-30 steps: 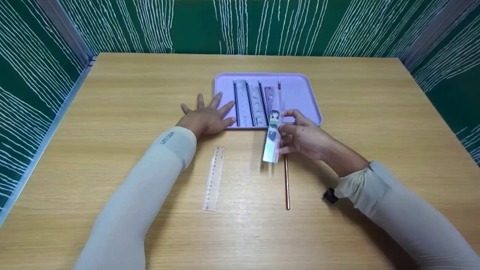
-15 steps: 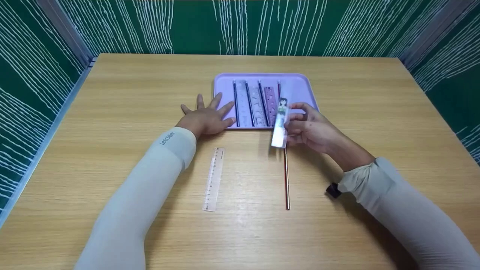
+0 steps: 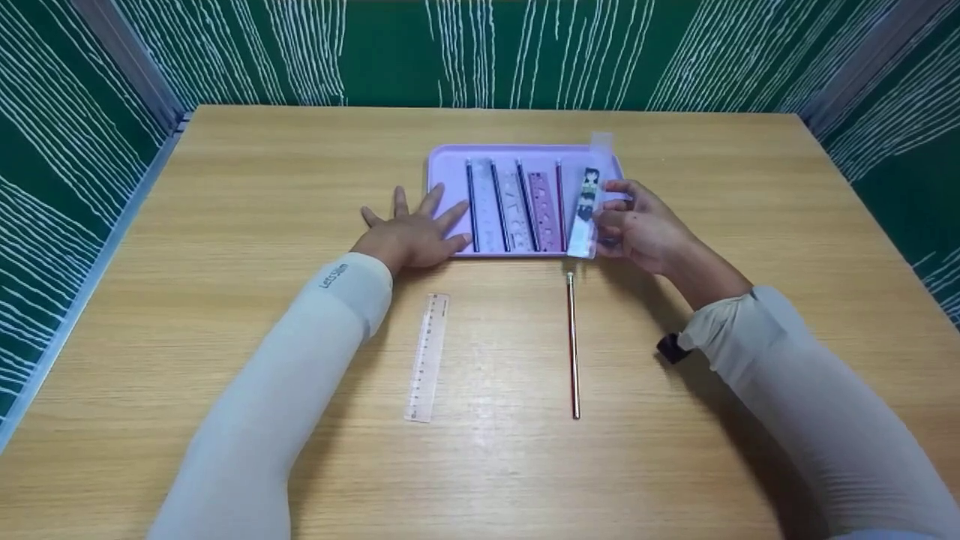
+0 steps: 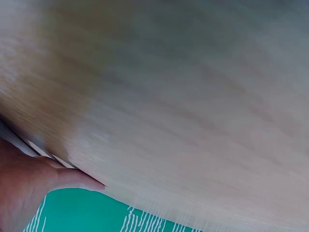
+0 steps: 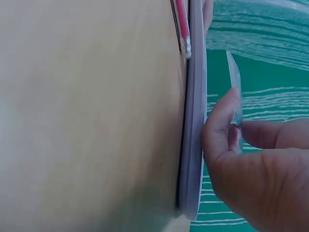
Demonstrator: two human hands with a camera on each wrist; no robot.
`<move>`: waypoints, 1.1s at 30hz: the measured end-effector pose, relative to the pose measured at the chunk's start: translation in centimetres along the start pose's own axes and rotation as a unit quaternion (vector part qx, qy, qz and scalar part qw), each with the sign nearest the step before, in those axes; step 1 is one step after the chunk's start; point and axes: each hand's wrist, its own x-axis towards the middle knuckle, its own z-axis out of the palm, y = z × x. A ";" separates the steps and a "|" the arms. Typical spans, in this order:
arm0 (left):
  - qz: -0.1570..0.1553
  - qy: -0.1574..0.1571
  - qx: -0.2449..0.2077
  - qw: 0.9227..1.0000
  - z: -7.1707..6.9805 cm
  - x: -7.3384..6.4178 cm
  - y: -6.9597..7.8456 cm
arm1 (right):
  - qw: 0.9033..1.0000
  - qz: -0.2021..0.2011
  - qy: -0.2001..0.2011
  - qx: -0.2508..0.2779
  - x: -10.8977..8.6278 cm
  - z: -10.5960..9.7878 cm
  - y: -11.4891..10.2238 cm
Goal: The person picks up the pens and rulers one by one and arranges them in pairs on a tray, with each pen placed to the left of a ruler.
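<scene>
Pinching a printed ruler (image 3: 584,225) between thumb and bent fingers: right hand (image 3: 645,231), above the tray's (image 3: 517,149) right part. Left hand (image 3: 411,237): fingers spread, gripping nothing, at the tray's left edge. In tray: four pencils (image 3: 472,206), three rulers (image 3: 544,214), alternating. On tabletop (image 3: 285,180), nearer: clear ruler (image 3: 427,358), loose pencil (image 3: 574,345).

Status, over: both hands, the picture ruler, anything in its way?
Right hand holds picture ruler above purple tray, right side. Left hand spread at tray's left edge. Red pencil close on ruler's left, no obstruction seen.
</scene>
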 end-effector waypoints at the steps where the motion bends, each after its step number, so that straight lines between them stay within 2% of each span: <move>1: 0.000 0.000 -0.001 1.000 0.0 0.0 0.0 | 1.000 0.002 0.005 -0.003 0.2 -0.1 -0.1; 10: 0.000 -0.001 -0.002 1.000 0.1 0.1 0.0 | 0.996 0.013 0.023 -0.087 2.0 0.1 -1.1; 22: 0.002 -0.001 -0.007 1.000 0.0 0.1 -0.1 | 0.977 0.046 0.032 -0.207 3.3 0.2 -1.4; 28: 0.002 -0.004 -0.006 1.000 0.0 0.1 0.0 | 0.971 0.059 0.043 -0.226 3.3 0.6 -1.4; 33: 0.000 -0.003 -0.003 1.000 0.0 0.1 0.0 | 0.966 0.048 0.055 -0.249 3.5 0.9 -1.1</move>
